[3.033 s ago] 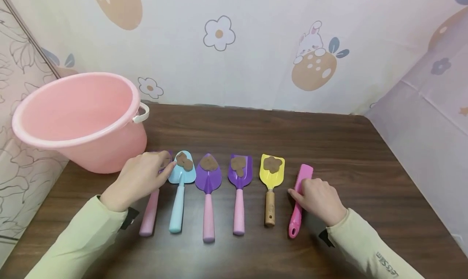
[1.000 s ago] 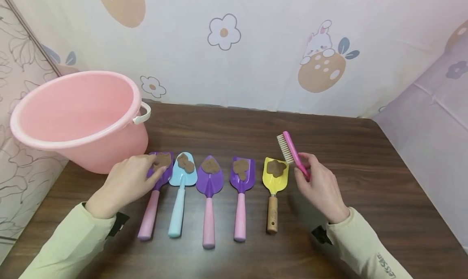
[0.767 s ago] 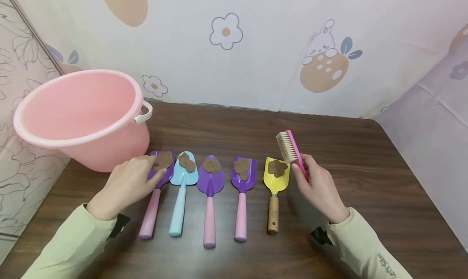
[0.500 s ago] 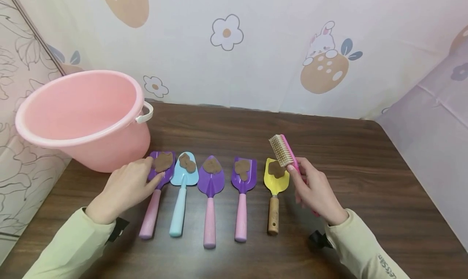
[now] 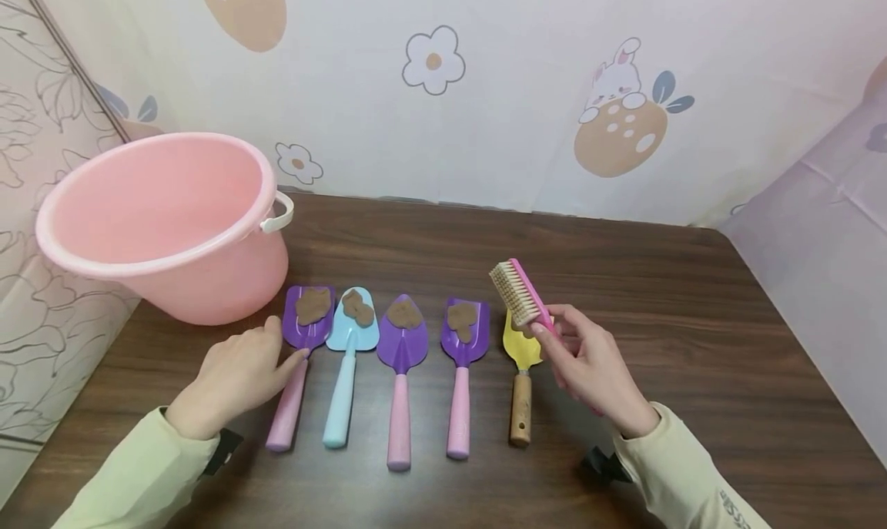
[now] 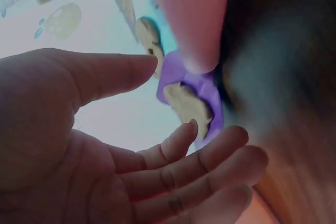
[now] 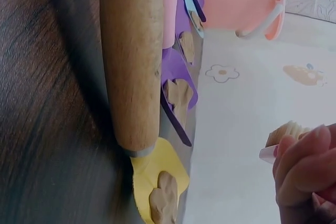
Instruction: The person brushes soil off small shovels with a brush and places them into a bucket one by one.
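My right hand (image 5: 585, 363) holds a pink brush (image 5: 528, 290) up over the yellow shovel (image 5: 520, 349), whose blade it partly covers in the head view. Its pale bristles face left. My left hand (image 5: 235, 375) is beside the leftmost purple shovel (image 5: 294, 325), thumb tip at the neck. In the left wrist view its fingers are loosely bent with nothing between them. A light blue shovel (image 5: 339, 329), a pointed purple trowel (image 5: 402, 353) and another purple shovel (image 5: 463, 352) lie between. Each blade carries a flat brown clay-like lump (image 5: 313, 306).
A large pink bucket (image 5: 215, 298) with a white handle (image 5: 279, 215) stands at the left rear of the dark wooden table (image 5: 624, 259). A patterned wall covering (image 5: 513, 113) rises along the table's back edge, with side walls left and right.
My right hand has picked the brush off the table, turned its bristles outward and brought it left over the yellow shovel. My left hand has drawn back from the leftmost shovel's blade toward its neck.
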{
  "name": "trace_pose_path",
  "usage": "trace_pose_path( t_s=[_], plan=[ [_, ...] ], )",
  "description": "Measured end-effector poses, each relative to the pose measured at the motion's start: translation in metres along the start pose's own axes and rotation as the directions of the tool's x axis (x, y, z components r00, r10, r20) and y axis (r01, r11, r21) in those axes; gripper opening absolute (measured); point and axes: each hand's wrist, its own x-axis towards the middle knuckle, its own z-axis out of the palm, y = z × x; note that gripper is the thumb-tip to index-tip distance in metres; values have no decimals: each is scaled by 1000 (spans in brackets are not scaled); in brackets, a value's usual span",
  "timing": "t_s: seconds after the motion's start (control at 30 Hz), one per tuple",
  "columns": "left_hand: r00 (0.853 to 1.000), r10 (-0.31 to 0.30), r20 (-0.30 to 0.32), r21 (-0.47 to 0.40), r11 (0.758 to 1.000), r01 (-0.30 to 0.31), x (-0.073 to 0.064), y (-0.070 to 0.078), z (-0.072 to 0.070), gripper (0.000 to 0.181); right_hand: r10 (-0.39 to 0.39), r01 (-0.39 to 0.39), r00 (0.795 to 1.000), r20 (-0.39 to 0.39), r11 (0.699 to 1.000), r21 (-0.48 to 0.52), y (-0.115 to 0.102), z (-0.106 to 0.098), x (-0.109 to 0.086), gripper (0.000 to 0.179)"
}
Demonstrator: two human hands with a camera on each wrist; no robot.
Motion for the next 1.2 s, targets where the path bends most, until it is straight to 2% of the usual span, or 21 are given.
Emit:
trace_pose_path(
  t_s=[0.37,0.7,0.8,0.97,1.2],
  plan=[
    [994,-40,104,21,999,38,-4,5,14,46,-76,69,995,-64,992,-103,-1,6,-4,26],
    [993,-42,110,46,998,37,-3,8,18,43,-229,209,969,-92,960,-189,2,8,-5,32],
    [995,-45,94,57,998,39,-3,9,19,42,-259,237,961,-98,952,-194,2,9,-5,32],
    [996,-41,74,64,997,36,-3,10,21,40,-277,252,955,-110,947,-197,1,10,-5,30],
    [996,-37,86,40,999,34,-4,11,23,38,-275,250,955,-109,947,-200,1,11,-6,30]
  ],
)
